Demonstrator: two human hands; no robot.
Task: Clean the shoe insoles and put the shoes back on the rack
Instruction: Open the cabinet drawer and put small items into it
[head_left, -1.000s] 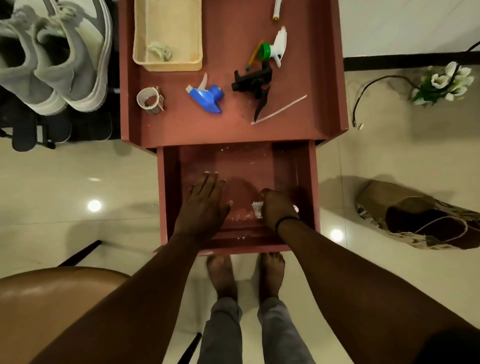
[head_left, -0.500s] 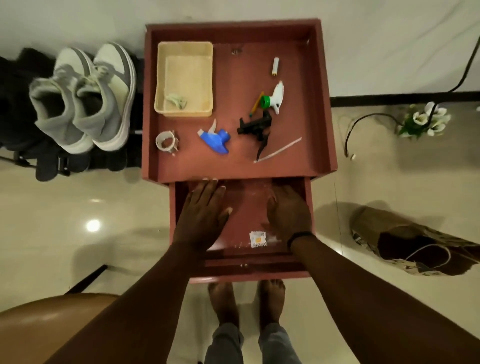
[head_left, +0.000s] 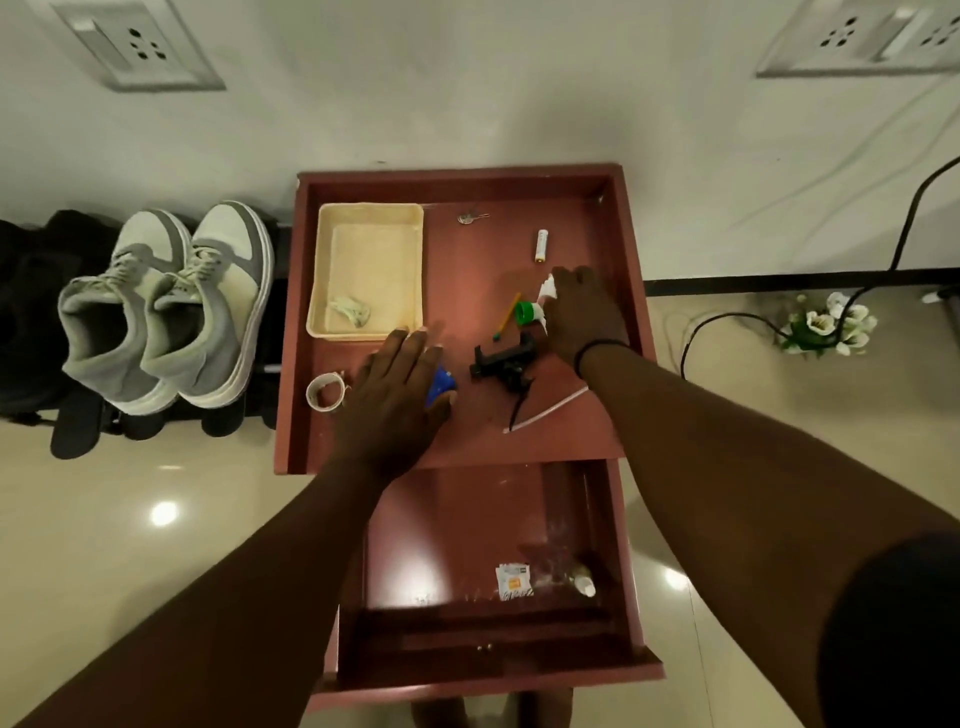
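Note:
A pair of grey and white sneakers (head_left: 166, 306) stands on a black rack (head_left: 78, 426) left of the red cabinet (head_left: 467, 187). No insole shows. My left hand (head_left: 395, 395) lies with straight fingers over a blue spray head (head_left: 441, 384) on the cabinet top and hides most of it. My right hand (head_left: 582, 312) curls round a white spray head with a green collar (head_left: 527, 312); only the head's tip and collar show.
On the cabinet top are a cream tray (head_left: 317, 270), a tape roll (head_left: 325, 392), a black trigger part (head_left: 501, 361), a white tube (head_left: 542, 245) and a thin straw (head_left: 545, 413). The open drawer (head_left: 457, 525) holds a sachet (head_left: 514, 581) and a small bottle (head_left: 584, 584). Flowers (head_left: 826, 322) and a cable lie right.
Both hands have left the drawer and moved up onto the cabinet top, the left over the blue spray head, the right onto the white one. The view has pulled back.

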